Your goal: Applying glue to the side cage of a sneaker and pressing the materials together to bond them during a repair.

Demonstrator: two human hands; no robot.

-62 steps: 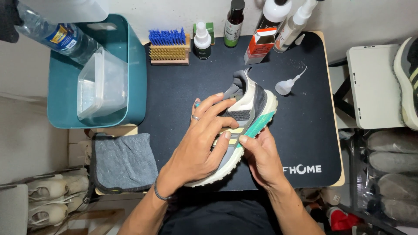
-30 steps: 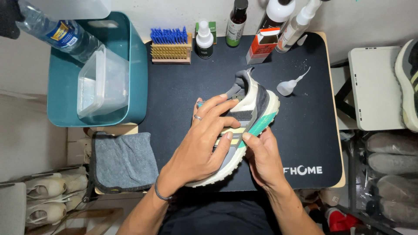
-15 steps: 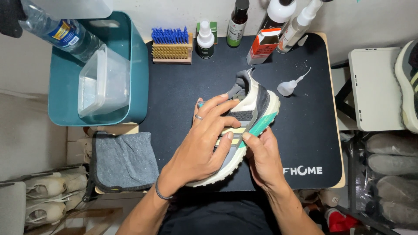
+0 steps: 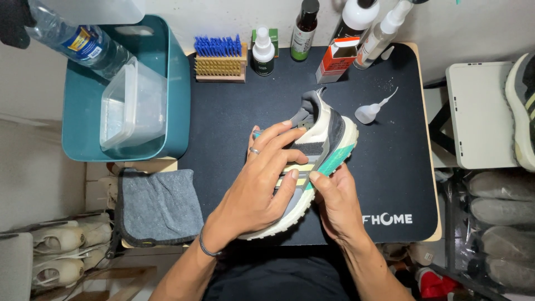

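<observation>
A grey, cream and teal sneaker (image 4: 326,134) lies on its side on the black mat (image 4: 234,117), heel pointing away from me. My left hand (image 4: 262,184) is spread over its upper, fingers pressing the side panel. My right hand (image 4: 337,198) holds the sole edge from the right, thumb against the midsole near the teal part. Both hands grip the sneaker together.
At the mat's far edge stand a blue-bristled brush (image 4: 220,58), several bottles (image 4: 304,30) and an orange box (image 4: 337,58). A small clear nozzle bottle (image 4: 370,110) lies right of the shoe. A teal tub (image 4: 167,83) with a clear container is left; a grey cloth (image 4: 159,206) lies nearer me.
</observation>
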